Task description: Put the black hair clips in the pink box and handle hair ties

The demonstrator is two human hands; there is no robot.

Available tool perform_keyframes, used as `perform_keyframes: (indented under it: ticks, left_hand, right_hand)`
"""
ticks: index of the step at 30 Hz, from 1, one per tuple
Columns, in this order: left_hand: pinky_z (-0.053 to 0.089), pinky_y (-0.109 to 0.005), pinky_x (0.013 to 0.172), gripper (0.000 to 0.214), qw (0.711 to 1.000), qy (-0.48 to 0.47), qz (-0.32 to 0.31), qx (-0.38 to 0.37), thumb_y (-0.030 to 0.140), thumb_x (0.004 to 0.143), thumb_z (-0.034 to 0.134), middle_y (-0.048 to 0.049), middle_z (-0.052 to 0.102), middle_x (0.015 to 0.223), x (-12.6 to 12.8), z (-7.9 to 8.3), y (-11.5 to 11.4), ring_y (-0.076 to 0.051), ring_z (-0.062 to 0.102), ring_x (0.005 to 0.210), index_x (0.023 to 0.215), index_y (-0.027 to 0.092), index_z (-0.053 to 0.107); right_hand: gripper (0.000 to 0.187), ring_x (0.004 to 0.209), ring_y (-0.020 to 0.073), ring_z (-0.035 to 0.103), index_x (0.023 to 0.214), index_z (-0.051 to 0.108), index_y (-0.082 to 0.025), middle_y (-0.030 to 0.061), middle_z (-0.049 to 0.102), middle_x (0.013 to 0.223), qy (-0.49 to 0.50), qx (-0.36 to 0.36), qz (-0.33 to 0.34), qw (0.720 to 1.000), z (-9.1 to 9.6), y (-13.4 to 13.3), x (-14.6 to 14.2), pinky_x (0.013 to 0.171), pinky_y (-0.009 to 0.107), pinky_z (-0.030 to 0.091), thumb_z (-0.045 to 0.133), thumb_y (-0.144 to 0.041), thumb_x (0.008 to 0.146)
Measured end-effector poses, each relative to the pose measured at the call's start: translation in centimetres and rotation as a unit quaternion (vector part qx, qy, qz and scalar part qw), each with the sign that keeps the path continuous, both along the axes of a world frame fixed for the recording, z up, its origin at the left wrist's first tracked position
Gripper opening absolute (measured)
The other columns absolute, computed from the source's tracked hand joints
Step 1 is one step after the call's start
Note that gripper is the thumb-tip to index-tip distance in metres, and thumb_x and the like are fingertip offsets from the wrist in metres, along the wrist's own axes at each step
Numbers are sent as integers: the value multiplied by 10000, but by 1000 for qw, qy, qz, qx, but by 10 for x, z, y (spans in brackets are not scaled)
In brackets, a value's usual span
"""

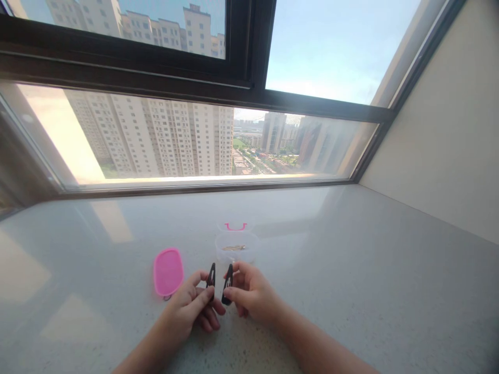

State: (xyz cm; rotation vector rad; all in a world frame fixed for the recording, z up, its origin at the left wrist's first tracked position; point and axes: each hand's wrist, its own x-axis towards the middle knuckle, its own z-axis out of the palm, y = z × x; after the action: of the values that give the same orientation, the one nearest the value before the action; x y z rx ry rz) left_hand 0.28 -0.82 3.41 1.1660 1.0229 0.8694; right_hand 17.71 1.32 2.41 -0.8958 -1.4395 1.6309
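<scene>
Between thumb and fingers, my left hand (197, 303) pinches a black snap hair clip (211, 275), its narrow end pointing up. A second black snap hair clip (228, 278) is held the same way in my right hand (252, 291), a small gap from the first. Just beyond my hands stands a clear plastic box (251, 242) with a pink handle (236, 227). Some thin, gold-coloured pieces (234, 248) lie inside it, too small to name. A pink lid (168, 271) rests on the surface left of the box, near my left hand.
All of this is on a pale speckled windowsill (351, 291). A dark-framed window (249, 96) runs along the back, with tall buildings outside. A plain wall (440, 130) rises at the right. Something small and dark (167, 298) shows by the lid's near edge.
</scene>
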Motion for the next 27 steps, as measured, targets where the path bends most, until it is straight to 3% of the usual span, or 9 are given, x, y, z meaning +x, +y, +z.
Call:
perform_keyframes:
  ticks: [6, 15, 20, 24, 27]
  left_hand:
    - [451, -197, 380, 391, 1000, -7, 2, 6, 493, 745, 630, -13, 681, 610, 0, 0, 0, -150, 629, 426, 906, 190, 442]
    - [460, -238, 454, 428, 999, -15, 22, 28, 472, 763, 626, -21, 673, 599, -1, -7, -2, -167, 624, 489, 1030, 178, 467]
    - [424, -242, 521, 501, 997, 8, 48, 62, 488, 739, 642, -40, 694, 614, 0, 1, -3, -156, 584, 542, 1084, 148, 513]
    - [421, -261, 628, 441, 992, 22, 68, 107, 441, 755, 640, -43, 704, 621, -2, 7, -2, -160, 562, 619, 1065, 135, 570]
    - [394, -232, 566, 407, 989, -10, 103, 101, 409, 754, 656, -45, 708, 653, -5, 6, 1, -129, 523, 567, 1052, 143, 578]
  right_hand:
    - [521, 369, 64, 474, 1137, 440, -199, -83, 510, 602, -22, 7, 3, 1000, -1, 0, 1, 335, 152, 349, 689, -329, 698]
    - [530, 371, 57, 462, 1142, 440, -204, -90, 491, 605, -12, 11, 10, 1000, 0, 0, 1, 339, 154, 351, 697, -318, 692]
    - [544, 376, 61, 470, 1161, 409, -211, -75, 513, 651, -11, 13, 0, 1000, 0, -2, 1, 331, 156, 340, 679, -342, 707]
    - [560, 368, 57, 461, 1169, 394, -214, -66, 526, 671, -9, 11, -9, 1000, 2, -1, 1, 327, 158, 340, 671, -373, 709]
    - [573, 369, 62, 462, 1173, 386, -214, -66, 527, 667, -14, 11, -5, 1000, 3, -1, 1, 333, 167, 345, 669, -396, 709]
